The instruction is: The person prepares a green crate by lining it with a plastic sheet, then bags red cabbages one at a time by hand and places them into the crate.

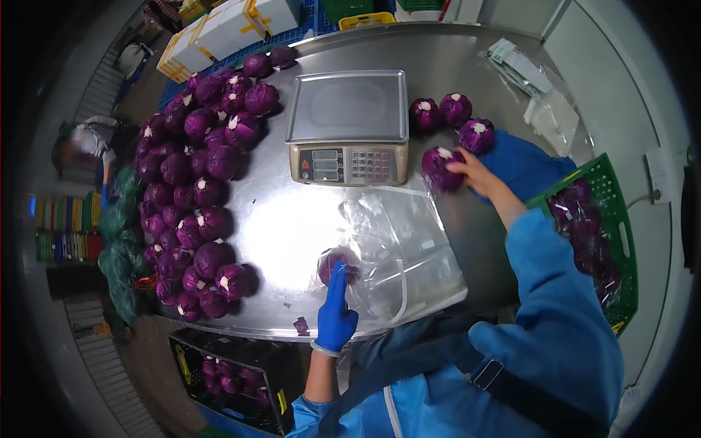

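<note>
Red cabbage point(440, 168), gripped under the bare right hand point(473, 171), just right of the scale point(347, 128) on the steel table point(285, 219). Fingers curled over its top, arm in a blue sleeve stretched forward from the lower right. Three more heads point(453, 111) beyond it, also right of the scale, beside a blue cloth point(526, 164).

Second cabbage point(336, 264) in front of the scale, inside a clear plastic bag point(398, 252) lying flat on the table. Left hand point(336, 310), in a blue glove, pressed on this head through the bag, fingers together and pointing up toward the scale, forearm rising from below.

Scale keypad and display visible, digits too small to read; no brand legible.

Large heap of cabbages point(193, 190) left of the scale. Green crate point(613, 241) with bagged heads far right of the scale. Black crate point(234, 376) with more heads below the table edge, left of the gloved wrist. White cartons point(226, 29) with yellow straps behind the heap; no readable print.
</note>
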